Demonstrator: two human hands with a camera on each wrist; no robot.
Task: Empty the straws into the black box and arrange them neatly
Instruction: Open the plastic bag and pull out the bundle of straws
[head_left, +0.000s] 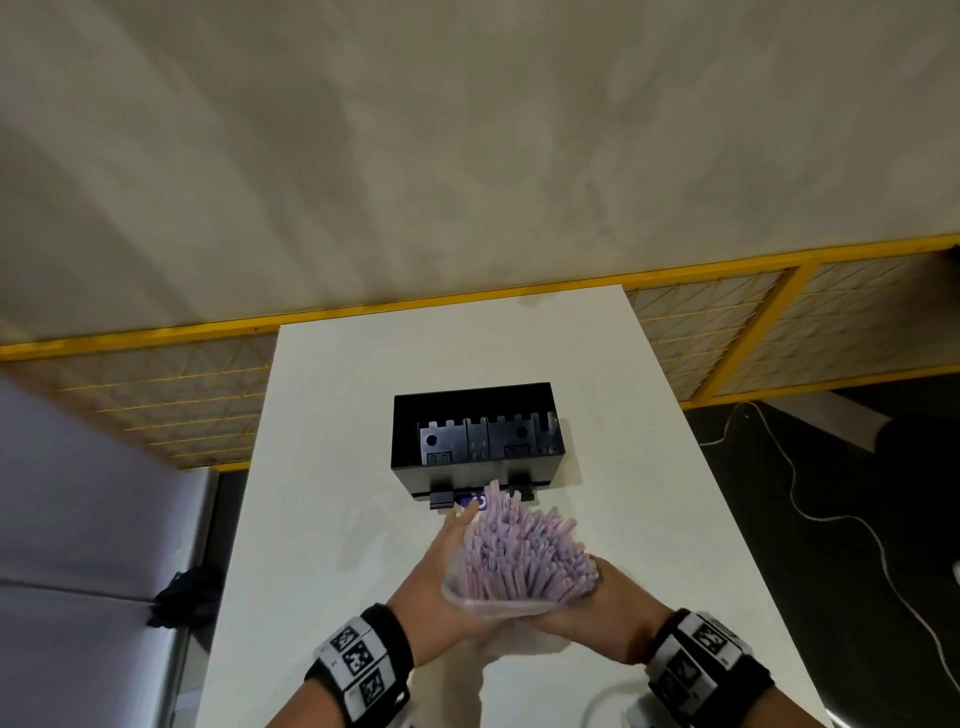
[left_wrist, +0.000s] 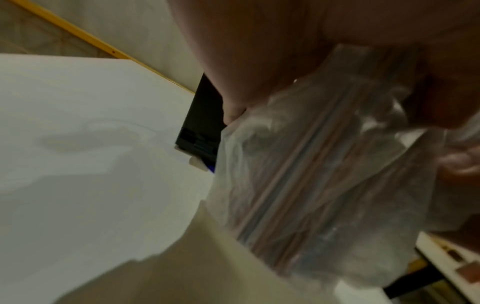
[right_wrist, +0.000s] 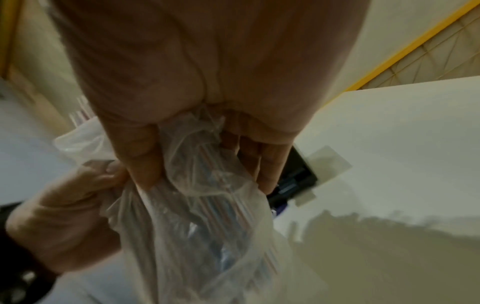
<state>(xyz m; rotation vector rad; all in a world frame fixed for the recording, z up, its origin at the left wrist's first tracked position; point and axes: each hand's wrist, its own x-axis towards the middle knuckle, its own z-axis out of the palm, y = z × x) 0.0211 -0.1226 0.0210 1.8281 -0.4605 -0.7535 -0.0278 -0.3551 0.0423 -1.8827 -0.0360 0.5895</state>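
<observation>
Pink-and-white straws (head_left: 524, 556) stand bunched in a clear plastic bag (head_left: 467, 597), their ends fanning out of its open mouth toward the black box (head_left: 478, 436). The box sits mid-table with slotted dividers inside and holds no straws. My left hand (head_left: 452, 545) holds the bag's left side, fingertips almost at the box's front. My right hand (head_left: 597, 592) grips the right side. The left wrist view shows my thumb (left_wrist: 233, 111) on the bag (left_wrist: 311, 164) beside the box (left_wrist: 202, 115). In the right wrist view my fingers (right_wrist: 145, 164) curl round the bag (right_wrist: 207, 216).
The white table (head_left: 363, 415) carries only the box. Yellow wire fence panels (head_left: 727, 322) stand behind it. A white cable (head_left: 810, 514) trails over the dark floor at right. A grey surface (head_left: 78, 519) and a dark cloth (head_left: 182, 597) lie at left.
</observation>
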